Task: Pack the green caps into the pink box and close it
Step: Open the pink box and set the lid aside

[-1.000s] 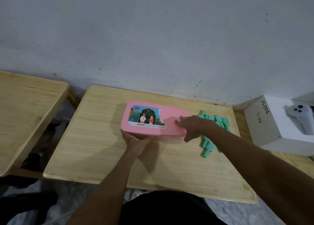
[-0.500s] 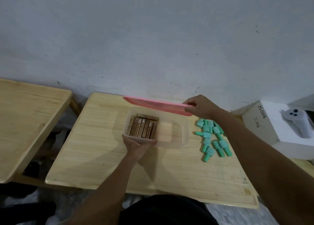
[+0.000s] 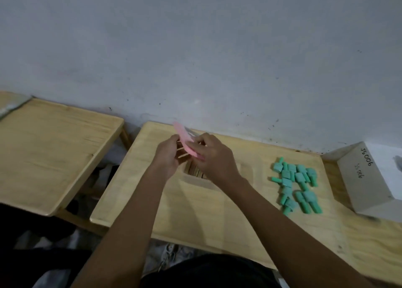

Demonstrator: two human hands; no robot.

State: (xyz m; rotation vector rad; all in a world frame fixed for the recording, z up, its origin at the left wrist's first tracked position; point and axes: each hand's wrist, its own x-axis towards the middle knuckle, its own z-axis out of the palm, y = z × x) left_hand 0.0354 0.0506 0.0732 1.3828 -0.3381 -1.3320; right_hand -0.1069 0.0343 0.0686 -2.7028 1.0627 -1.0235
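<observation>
Lid (image 3: 184,141): pink, tilted, above the open box (image 3: 196,182).
Left hand (image 3: 167,158): grip pinching lid.
Right hand (image 3: 216,157): grip pinching lid.
Caps (image 3: 296,184): green, right on counter (image 3: 195,213).
White box (image 3: 359,180): far right, reads "JS006".

Left hand (image 3: 167,157) and right hand (image 3: 215,159) stretched forward, close together, both pinching the pink lid (image 3: 184,141)

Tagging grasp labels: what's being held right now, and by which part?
The pink lid, tilted above the box: left hand and right hand both grip its near end, one on each side.
</observation>
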